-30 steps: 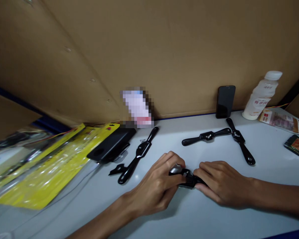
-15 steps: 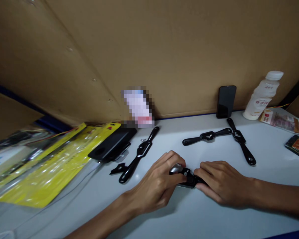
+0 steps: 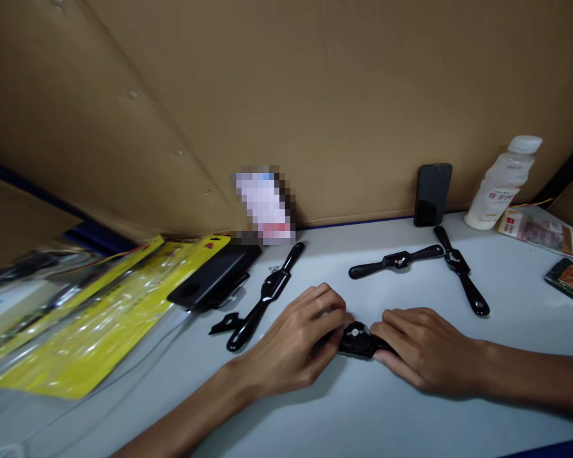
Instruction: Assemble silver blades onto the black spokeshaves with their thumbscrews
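Closed around one end of the held tool [image 3: 356, 345], the right hand [image 3: 420, 350] is being used to steady it low over the table [image 3: 458, 429], while the other end is being covered by the curled left hand [image 3: 298, 340], whose hold cannot be told. With a silver fastener [image 3: 355, 333] showing at its middle, work on it is being judged unfinished, whereas the rear tool [image 3: 391, 261] and right tool [image 3: 461, 270], with metal at their middles, are being judged complete. A plate [image 3: 226, 323] and a small metal piece [image 3: 274, 270] are being seen beside the left tool [image 3: 270, 287], which is being judged not yet assembled.
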A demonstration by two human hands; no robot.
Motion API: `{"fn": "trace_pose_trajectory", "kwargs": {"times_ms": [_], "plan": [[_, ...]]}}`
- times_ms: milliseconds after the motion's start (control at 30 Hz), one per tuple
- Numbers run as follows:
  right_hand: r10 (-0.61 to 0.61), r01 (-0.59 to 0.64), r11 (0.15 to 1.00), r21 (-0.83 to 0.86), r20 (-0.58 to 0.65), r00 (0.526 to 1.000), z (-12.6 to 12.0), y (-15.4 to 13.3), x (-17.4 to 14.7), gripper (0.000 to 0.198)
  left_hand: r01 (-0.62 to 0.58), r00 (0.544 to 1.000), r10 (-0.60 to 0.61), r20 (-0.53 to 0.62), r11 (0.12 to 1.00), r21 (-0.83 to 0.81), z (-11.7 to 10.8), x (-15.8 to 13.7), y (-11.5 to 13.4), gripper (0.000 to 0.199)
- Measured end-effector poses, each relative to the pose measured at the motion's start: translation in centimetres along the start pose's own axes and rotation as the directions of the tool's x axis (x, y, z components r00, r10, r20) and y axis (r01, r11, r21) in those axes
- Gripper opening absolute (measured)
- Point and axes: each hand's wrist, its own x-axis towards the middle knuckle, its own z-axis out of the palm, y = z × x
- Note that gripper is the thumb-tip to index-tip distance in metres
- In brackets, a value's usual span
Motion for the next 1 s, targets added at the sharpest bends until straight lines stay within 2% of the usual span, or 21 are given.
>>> {"fn": "trace_pose_trajectory", "kwargs": {"times_ms": [133,267,433,1000], "plan": [[0.011,-0.011,1.0,0.008,-0.008,1.0,-0.09,-0.03,-0.02,0.022,-0.022,0.996,0.016,0.082,0.996,0.083,-0.35,-0.02,-0.49,0.02],[0.018,-0.018,1.0,0.019,-0.009,1.0,-0.09,-0.07,-0.01,0.028,-0.034,0.99,0.025,0.138,0.997,0.066,-0.52,-0.08,-0.83,0.021],[0.002,-0.002,1.0,-0.013,-0.027,1.0,-0.08,-0.08,0.03,0.034,-0.029,0.992,0.026,0.127,0.999,0.022,-0.25,-0.12,-0.93,0.023],[-0.002,0.002,1.0,-0.022,-0.036,0.999,-0.15,-0.16,0.03,0.032,-0.044,0.995,0.046,0.089,0.999,-0.017,0.32,-0.16,-1.07,0.017]]}}
